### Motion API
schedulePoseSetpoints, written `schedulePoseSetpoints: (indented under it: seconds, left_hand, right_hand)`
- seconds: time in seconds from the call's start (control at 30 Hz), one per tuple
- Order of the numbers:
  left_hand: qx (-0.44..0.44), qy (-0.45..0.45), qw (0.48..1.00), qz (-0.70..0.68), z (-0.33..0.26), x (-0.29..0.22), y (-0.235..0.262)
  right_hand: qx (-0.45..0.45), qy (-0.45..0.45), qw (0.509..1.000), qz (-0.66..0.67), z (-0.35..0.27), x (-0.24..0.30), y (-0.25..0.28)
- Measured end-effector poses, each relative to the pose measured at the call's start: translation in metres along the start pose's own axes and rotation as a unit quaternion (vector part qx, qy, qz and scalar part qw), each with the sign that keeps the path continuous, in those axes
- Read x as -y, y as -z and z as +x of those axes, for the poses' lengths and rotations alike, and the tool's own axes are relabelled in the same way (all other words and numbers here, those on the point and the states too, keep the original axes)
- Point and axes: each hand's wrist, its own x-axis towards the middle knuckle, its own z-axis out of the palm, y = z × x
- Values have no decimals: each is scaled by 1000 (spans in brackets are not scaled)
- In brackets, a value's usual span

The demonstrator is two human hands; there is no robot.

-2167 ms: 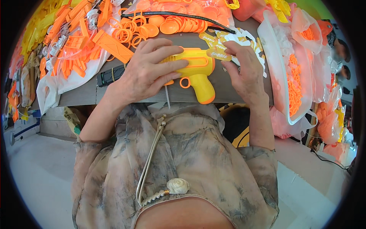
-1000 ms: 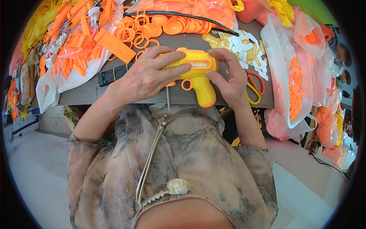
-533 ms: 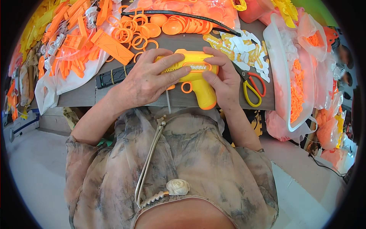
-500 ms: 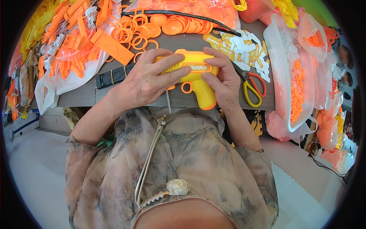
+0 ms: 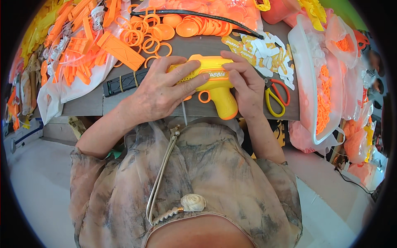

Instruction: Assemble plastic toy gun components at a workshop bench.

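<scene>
Between my two hands is a yellow toy bubble gun (image 5: 215, 68) with an orange trigger and an orange-edged grip pointing down toward me. A label lies along its side. My left hand (image 5: 161, 87) is closed on the front end, its fingers stretched over the body up to the label. My right hand (image 5: 246, 82) grips the rear, with fingertips at the top edge and the thumb bent, its tip near the label's right end. A thin white strip (image 5: 184, 112) hangs below the gun by my left hand. My palms hide part of the gun's front.
Orange rings (image 5: 133, 37) and orange cups (image 5: 188, 28) lie at the back. Orange parts (image 5: 84, 47) heap up at left beside a dark bar (image 5: 124, 83). Stickers (image 5: 264, 51), scissors (image 5: 275, 99) and a white bin (image 5: 313, 107) of orange pieces are at right.
My right thumb has drawn back and bent away from the grip's top toward the label's right end. The gun has shifted very slightly; my left hand keeps its hold.
</scene>
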Motion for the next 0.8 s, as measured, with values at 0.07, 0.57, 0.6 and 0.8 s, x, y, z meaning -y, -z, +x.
schedulePoseSetpoints:
  seconds: [0.07, 0.57, 0.6, 0.8]
  left_hand:
    - [-5, 4, 1000, -4, -2, -1, -1]
    - [-15, -7, 1000, 19, -4, -2, -4]
    - [-20, -4, 1000, 18, -5, -3, -5]
    - [-34, 0, 999, 19, -5, -3, -7]
  right_hand:
    - [3, -15, 1000, 10, 4, 4, -3]
    - [39, -104, 985, 133, 13, 13, -1]
    - [56, -131, 978, 151, 15, 14, 0]
    - [85, -143, 972, 167, 21, 16, 6]
